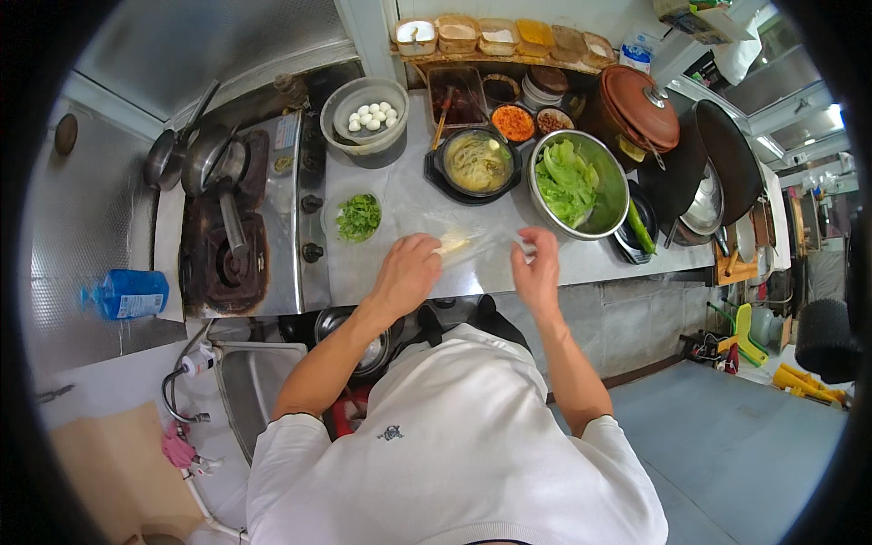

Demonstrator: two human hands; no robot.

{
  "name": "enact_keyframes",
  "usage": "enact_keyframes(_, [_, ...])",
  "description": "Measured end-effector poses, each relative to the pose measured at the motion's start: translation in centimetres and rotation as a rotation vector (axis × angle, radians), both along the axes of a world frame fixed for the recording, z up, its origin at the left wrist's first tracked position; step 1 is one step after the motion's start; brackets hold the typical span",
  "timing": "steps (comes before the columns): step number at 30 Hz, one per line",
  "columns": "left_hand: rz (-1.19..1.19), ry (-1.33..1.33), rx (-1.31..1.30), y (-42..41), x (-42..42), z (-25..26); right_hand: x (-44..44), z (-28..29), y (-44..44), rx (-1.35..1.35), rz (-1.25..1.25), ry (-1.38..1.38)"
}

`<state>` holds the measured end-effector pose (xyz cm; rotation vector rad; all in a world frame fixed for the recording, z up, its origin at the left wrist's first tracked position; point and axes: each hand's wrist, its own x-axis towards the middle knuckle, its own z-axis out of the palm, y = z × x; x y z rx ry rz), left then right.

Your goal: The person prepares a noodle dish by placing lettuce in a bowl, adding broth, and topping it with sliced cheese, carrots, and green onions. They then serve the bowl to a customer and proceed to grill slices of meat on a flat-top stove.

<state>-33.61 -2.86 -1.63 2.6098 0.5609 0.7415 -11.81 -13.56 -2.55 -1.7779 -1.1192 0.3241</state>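
Note:
My left hand [411, 264] is curled over the left end of a clear plastic bag [480, 240] on the steel counter. A small amount of pale yellow food [454, 242] shows inside the bag. At the bag's right side, my right hand [538, 269] holds its thumb and fingers apart with nothing visible between them. Beyond the bag stands a black stone pot [477, 167] of noodles in broth, topped with a small peeled egg. A steel bowl of lettuce leaves [565, 178] is just past my right hand. Chopped green herbs [359, 216] fill a small bowl to the left.
A gas stove [225, 272] with pans adjoins the counter's left end. Peeled eggs [373, 116] sit in a plastic tub. Seasoning boxes [497, 37] line a shelf at the back. Large pots [729, 157] and a lidded brown clay pot [637, 109] crowd the right.

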Motion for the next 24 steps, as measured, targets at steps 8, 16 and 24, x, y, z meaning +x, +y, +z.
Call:
enact_keyframes(8, [-0.031,0.593,-0.083,-0.7,0.0,-0.2,-2.9,-6.5,3.2,-0.826,0.547,-0.317])
enact_keyframes(16, [0.486,0.568,-0.357,1.9,0.3,-4.1,-3.3,-6.7,3.9,-0.674,0.277,-0.373])
enact_keyframes(24, [0.640,0.774,-0.526,4.1,-1.9,-4.1,-0.3,-10.3,5.6,-0.240,0.369,-0.133])
